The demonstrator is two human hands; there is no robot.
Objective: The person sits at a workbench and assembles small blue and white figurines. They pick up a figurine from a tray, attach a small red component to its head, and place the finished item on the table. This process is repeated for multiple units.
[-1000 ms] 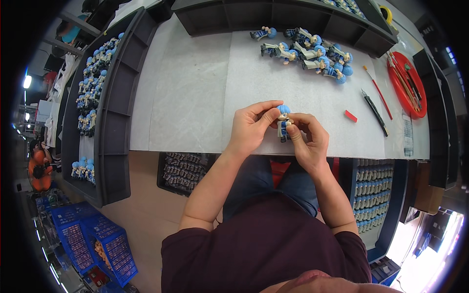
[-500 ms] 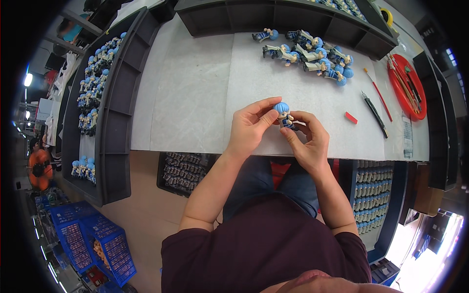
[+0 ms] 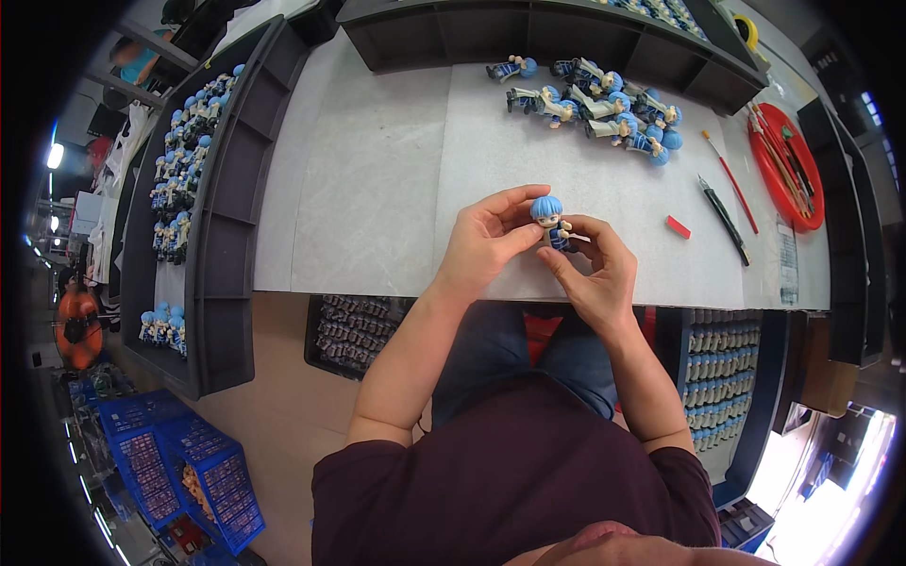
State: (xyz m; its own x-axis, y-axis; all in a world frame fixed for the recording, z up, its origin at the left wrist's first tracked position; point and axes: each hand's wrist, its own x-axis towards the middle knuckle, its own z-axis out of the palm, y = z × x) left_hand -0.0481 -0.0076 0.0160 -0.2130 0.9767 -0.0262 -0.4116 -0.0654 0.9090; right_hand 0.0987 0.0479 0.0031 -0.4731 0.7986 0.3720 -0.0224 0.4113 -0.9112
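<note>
A small figurine (image 3: 550, 223) with light blue hair and a dark blue outfit is between my hands, above the near part of the table. My left hand (image 3: 481, 241) pinches it from the left, thumb and fingers by its head and side. Around its lower body close the fingers of my right hand (image 3: 601, 269), hiding its legs in part. The figurine's front is turned toward me. Farther back lies a loose pile of similar figurines (image 3: 604, 104) on the white table (image 3: 368, 179).
A black crate (image 3: 406, 38) stands along the back, another (image 3: 222, 217) with figurines at left. On the right lie a red piece (image 3: 678, 227), a black pen-like tool (image 3: 724, 219), a thin red brush (image 3: 733, 184) and a red tray (image 3: 816, 212) of brushes. Figurine trays (image 3: 670, 377) sit below.
The figurine has turned slightly between my fingers, so its face and hair show more fully. My left fingers have shifted a little on it; the right hand stays nearly still.
</note>
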